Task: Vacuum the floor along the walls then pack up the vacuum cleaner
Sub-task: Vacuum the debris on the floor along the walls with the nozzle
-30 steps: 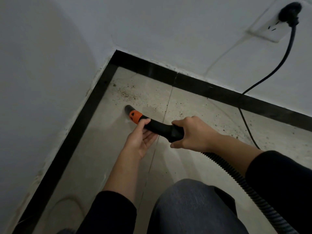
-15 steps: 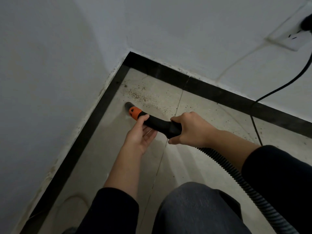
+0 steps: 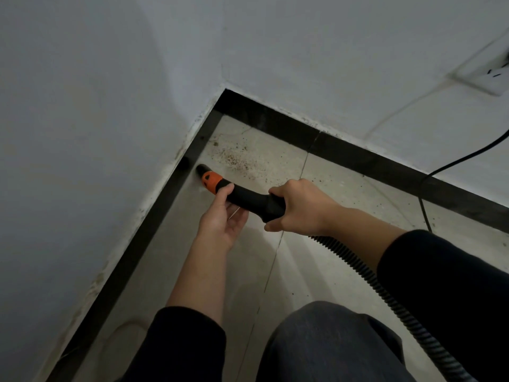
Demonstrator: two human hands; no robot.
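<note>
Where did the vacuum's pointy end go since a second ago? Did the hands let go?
The vacuum wand slid its tip left, away from the dirt specks and close to the black skirting of the left wall. Nothing was let go: the right hand still grips the handle and the left hand still holds the wand behind the orange collar. The dirt stayed put.

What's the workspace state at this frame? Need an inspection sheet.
Surface: pale tiled floor, gritty near the walls.
Job's things: vacuum wand, tip low beside the left skirting; ribbed hose trails back right.
Clutter: brown crumbs in the corner, not yet vacuumed.
Hands: left hand cradles the wand behind its orange collar; right hand grips its rear.
Cables: black power cord drops down the right wall onto the floor.
Surroundings: white walls, black skirting, wall socket upper right, a knee.
</note>
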